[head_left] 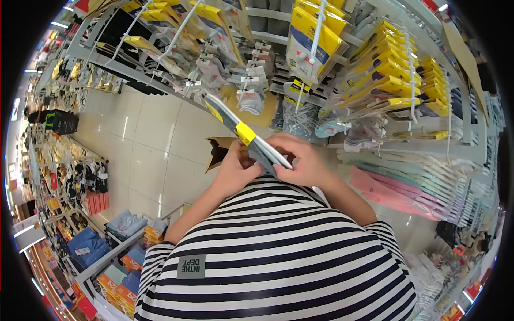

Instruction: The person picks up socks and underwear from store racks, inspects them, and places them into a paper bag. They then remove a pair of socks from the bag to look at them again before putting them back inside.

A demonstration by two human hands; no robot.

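In front of my striped shirt, both hands grip a long, flat grey-and-white pack (262, 151) with a yellow band around it. It tilts, its far end pointing up and left toward the hanging racks. My left hand (237, 167) is closed on the near left edge, thumb pressed along the grey side. My right hand (304, 159) pinches the near right edge between thumb and curled fingers. What exactly the pack contains I cannot make out. Just beyond my left hand, low down, shows an open brown cardboard box (216, 153), partly hidden by the hand.
Ahead, metal hooks carry yellow-topped packs (316, 40) and small pairs of socks (250, 99). Pastel garments on hangers (423, 184) are at right. Lower left is a bin of folded blue clothes (126, 222). Tiled floor (142, 144) runs left, with a dark basket (61, 122) farther off.
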